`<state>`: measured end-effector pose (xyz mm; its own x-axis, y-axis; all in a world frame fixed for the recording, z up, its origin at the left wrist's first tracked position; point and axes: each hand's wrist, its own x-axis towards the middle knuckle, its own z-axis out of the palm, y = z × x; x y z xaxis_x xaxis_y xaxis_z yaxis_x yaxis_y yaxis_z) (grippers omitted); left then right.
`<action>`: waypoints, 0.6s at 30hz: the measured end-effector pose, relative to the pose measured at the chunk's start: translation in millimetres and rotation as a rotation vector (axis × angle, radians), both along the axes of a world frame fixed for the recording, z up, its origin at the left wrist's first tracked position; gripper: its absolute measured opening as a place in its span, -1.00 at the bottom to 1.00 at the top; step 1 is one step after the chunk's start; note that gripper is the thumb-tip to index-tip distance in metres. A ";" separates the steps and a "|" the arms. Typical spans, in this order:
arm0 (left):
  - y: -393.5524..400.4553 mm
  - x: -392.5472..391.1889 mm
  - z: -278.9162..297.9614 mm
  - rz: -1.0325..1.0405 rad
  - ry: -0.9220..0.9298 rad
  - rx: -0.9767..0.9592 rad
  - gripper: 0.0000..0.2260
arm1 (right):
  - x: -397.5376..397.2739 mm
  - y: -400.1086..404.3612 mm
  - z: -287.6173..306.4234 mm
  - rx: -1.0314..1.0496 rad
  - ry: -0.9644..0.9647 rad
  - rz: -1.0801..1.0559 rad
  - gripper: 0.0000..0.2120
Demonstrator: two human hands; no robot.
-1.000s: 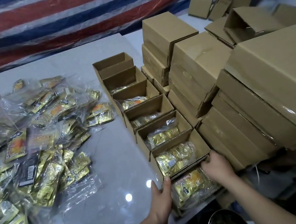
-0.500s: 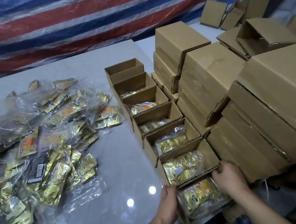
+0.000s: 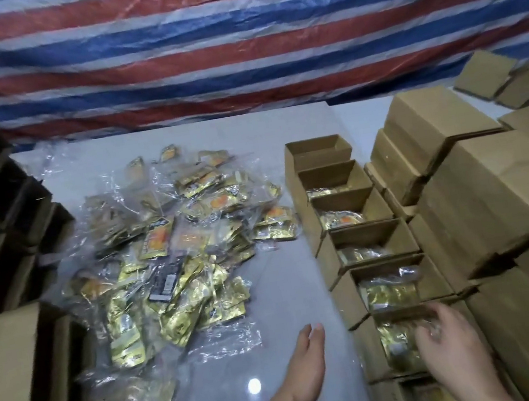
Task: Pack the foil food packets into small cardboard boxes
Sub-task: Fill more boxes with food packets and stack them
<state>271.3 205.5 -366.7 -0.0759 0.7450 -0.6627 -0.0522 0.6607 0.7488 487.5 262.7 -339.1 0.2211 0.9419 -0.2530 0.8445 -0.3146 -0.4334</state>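
Item: my right hand [image 3: 451, 340], fingers curled in a near open box [image 3: 400, 341], pressing its foil bundle [image 3: 395, 347]; firm grasp unclear. My left hand [image 3: 308, 363], fingers straight, empty, over table [image 3: 271, 296]. Step: seating contents. Next, likely: reach the packet pile [image 3: 176, 266].

Count, open boxes in the row [image 3: 359, 216] running away from my right grip [image 3: 451, 340]: seven in view, six showing packets, the farthest one's floor hidden. Loose foil packets [image 3: 177, 269] beyond my left grip [image 3: 306, 377]: one heap, too many and overlapping to count. Closed cartons [image 3: 496, 184]: uncountable.
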 end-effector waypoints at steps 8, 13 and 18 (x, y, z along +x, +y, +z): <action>-3.4 -112.2 54.8 0.265 0.092 0.198 -0.57 | -143.9 30.6 22.3 0.082 0.206 0.335 -0.92; -19.0 -170.5 88.5 0.371 0.297 0.363 -0.70 | -226.8 39.6 43.3 0.097 0.393 0.470 -0.93; -32.5 -202.3 112.8 0.459 0.467 0.464 -0.90 | -289.4 31.7 64.8 0.065 0.620 0.577 -0.86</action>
